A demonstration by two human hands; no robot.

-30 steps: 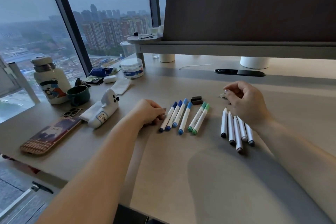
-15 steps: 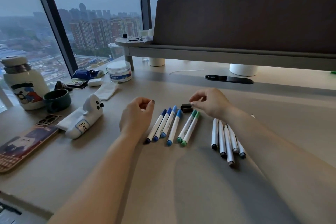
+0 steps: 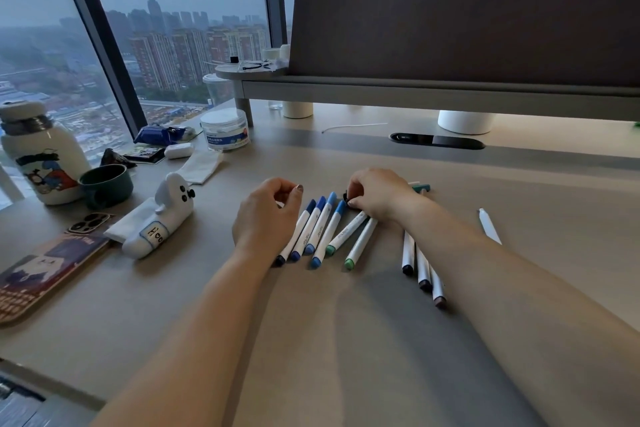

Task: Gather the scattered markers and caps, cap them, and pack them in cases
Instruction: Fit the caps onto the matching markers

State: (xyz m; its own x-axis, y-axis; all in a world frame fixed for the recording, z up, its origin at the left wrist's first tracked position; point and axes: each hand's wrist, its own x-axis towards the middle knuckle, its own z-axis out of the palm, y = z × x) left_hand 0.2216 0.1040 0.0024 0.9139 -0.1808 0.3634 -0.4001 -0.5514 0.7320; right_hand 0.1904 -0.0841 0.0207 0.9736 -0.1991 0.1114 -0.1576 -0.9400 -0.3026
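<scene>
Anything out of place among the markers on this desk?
Yes. One white marker lies alone to the right of the right hand, which pinches a dark cap, away from the neat marker rows; its tip looks uncapped.
</scene>
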